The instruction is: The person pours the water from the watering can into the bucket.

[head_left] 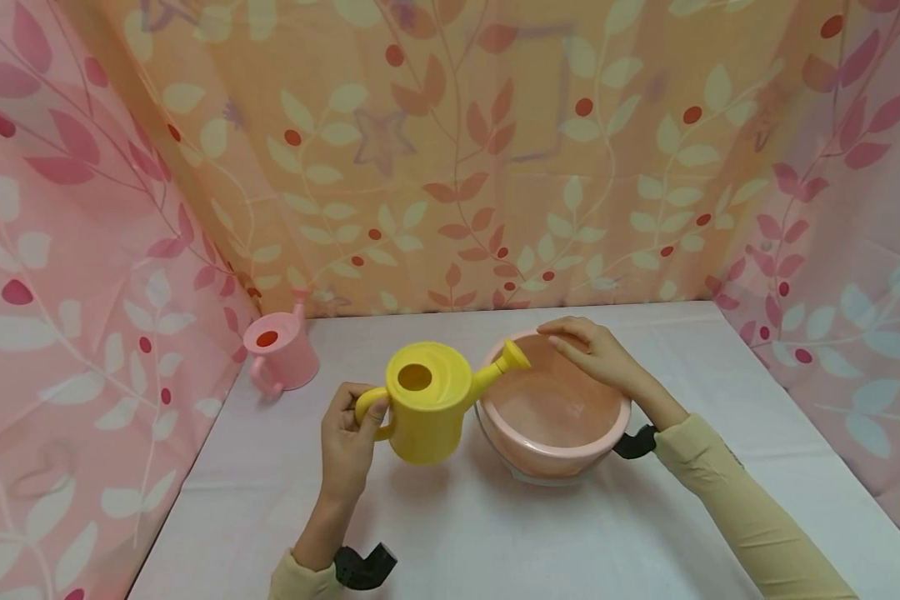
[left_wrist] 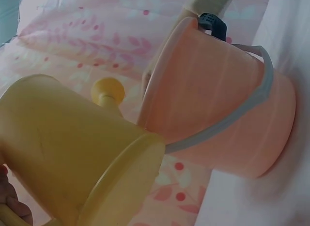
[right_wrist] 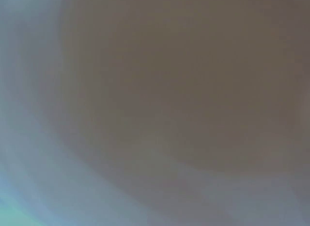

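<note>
One yellow watering can (head_left: 427,421), its handle gripped by the left hand (head_left: 351,437), is raised above the white-covered table (head_left: 465,550).
Its spout (head_left: 487,379) extends over the left rim of a peach-pink bucket (head_left: 547,452), whose grey bail (left_wrist: 237,115) hangs against the side. The right hand (head_left: 596,354) rests at the bucket's far right rim, fingers nearly straight. Behind, at left, stands a pink watering can (head_left: 288,367).

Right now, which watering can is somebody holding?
The yellow watering can: the fingers of the left hand grip its handle. The pink watering can stands upright on the table, with no hand on it.
</note>
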Motion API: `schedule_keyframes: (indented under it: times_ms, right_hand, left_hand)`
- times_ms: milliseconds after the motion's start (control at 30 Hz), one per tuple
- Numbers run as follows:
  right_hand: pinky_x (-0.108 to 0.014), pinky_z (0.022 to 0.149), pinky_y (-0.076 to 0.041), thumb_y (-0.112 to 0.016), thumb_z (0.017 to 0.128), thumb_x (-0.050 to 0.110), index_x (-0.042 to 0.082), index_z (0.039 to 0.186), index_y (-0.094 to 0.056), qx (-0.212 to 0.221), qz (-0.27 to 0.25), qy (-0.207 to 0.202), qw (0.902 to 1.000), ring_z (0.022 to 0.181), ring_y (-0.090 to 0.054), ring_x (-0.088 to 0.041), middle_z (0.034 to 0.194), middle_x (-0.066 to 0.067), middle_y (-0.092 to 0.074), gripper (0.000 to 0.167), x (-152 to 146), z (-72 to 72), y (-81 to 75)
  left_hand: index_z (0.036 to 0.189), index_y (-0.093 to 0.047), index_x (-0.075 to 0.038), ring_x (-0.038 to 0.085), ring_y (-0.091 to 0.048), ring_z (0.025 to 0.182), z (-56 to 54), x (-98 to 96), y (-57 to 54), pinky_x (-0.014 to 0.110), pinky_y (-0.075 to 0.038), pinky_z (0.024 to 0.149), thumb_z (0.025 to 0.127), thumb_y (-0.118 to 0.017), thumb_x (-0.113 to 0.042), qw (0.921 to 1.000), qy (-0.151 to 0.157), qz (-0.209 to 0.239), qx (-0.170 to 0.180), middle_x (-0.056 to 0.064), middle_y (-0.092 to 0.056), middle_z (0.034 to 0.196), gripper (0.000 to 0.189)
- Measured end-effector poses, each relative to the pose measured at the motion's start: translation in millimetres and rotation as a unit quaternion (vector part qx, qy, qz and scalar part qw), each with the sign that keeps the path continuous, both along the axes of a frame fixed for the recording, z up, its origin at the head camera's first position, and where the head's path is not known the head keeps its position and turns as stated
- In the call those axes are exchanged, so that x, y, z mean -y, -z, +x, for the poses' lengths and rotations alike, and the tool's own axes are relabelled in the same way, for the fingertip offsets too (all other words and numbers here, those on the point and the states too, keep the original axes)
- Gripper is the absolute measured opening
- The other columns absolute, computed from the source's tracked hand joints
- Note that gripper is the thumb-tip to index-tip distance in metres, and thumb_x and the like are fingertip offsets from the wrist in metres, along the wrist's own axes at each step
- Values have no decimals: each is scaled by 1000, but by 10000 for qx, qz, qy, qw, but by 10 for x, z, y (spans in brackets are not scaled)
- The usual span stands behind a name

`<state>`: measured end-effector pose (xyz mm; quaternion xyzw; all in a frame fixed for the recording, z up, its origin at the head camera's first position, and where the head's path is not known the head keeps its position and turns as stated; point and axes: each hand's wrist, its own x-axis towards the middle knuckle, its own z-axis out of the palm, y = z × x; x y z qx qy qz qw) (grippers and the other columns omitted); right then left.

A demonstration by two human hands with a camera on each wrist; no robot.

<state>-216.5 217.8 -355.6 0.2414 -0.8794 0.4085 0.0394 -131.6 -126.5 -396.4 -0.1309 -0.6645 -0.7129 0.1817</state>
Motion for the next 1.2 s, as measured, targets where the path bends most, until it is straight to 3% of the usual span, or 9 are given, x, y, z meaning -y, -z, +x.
schedule_keyframes:
  times_ms: [467,800,1033,1200]
  right_hand:
    - [-50,100,-37,-56,93,10,5,120,-58,48,-11,4,10000,119,-48,-28,120,-12,-59,28,-10,-13,16]
    - [-50,101,-36,-56,93,11,5,121,-58,127,-21,19,9999,120,-47,-28,121,-11,-59,29,-10,-5,8]
    - [-50,101,-36,-56,93,10,4,121,-58,69,-1,5,10000,120,-47,-29,121,-13,-59,29,-2,2,-8]
    - [-50,101,-35,-56,93,10,4,121,-58,72,11,21,10000,120,-47,-29,121,-12,-59,29,-1,9,-12]
  left_hand:
    - [99,-51,4,8,-48,75,-52,-24,14,20,-47,63,90,-59,-6,9999,79,-113,-83,4,-55,87,16]
    - [98,-52,6,12,-48,72,-74,-57,-39,20,-45,62,89,-56,3,9996,51,-138,-233,3,-57,86,10]
    - [98,-53,4,14,-49,73,-104,-36,-64,22,-46,62,88,-61,-7,9995,24,-293,-150,10,-56,88,16]
    - [99,-53,3,14,-49,74,-126,-18,-76,21,-46,64,88,-62,-14,9989,81,-457,-65,8,-55,89,22]
